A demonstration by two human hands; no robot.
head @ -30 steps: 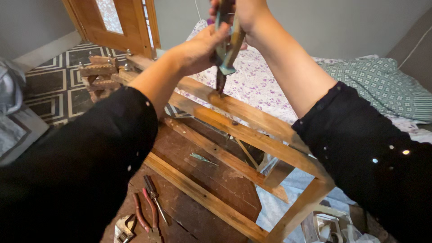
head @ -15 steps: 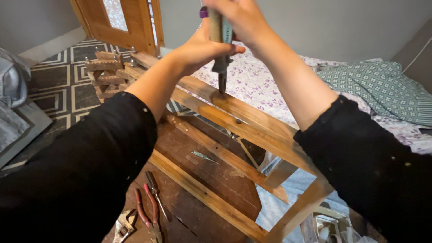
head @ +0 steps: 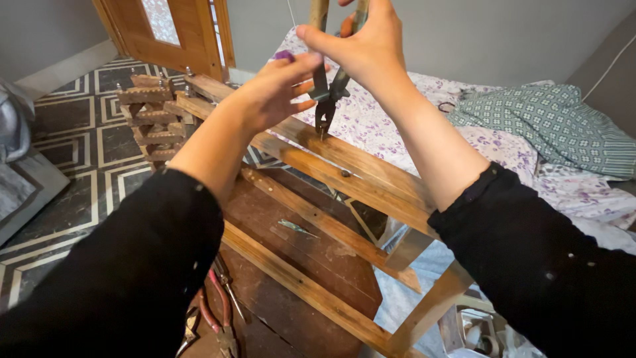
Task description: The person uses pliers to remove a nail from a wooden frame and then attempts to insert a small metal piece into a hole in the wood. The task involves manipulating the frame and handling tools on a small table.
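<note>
From the head view we look down along both our black sleeves at a wooden frame (head: 358, 174) of long slats that slopes across the middle of the picture. Our right hand (head: 368, 46) is raised near the top edge and is closed around the two handles of a pair of pincers (head: 329, 89), which stand nearly upright with their metal head pointing down. The head of the pincers meets the top slat of the frame, and its tips seem to grip something small there, though we cannot tell what. Our left hand (head: 275, 93) reaches in from the left with the fingers stretched out and slightly apart; the fingertips lie against the metal shaft of the pincers just above the head, steadying it rather than wrapping around it. A small purple thing shows at the top of that hand, too little of it to name. Under the frame lies a dark wooden board (head: 311, 255) with a small metal piece on it. Red-handled pliers (head: 215, 311) lie at the lower left beside our left sleeve. Behind the left hand stands a notched wooden rack (head: 154, 113) on the patterned floor (head: 79, 172), with a wooden door (head: 175, 33) further back. To the right a bed (head: 424, 99) with a flowered sheet carries a green patterned cloth (head: 550, 122).
</note>
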